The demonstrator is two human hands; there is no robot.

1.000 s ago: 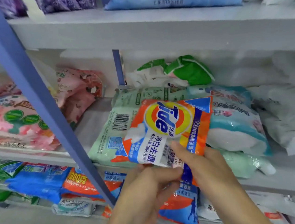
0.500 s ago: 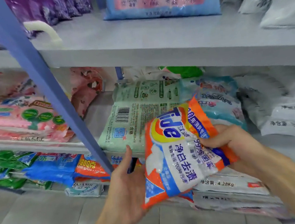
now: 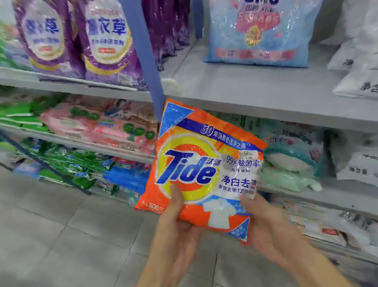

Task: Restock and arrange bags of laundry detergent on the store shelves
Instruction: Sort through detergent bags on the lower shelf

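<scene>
Gripping Tide bag, left hand and right hand partly hidden behind.

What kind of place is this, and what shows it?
Most likely a shop's laundry aisle: grey shelves stacked with detergent bags like the OMO bag, and a price sticker on the Tide bag.

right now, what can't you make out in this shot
Head view, Tide bag: its back, and the fingers of the left hand and right hand behind it, are hidden by the bag itself.
Head view, price sticker on the bag: print too small to read.
Head view, green bags at lower left: blurred, labels illegible.
Head view, white bags: cut off by the right edge.
</scene>
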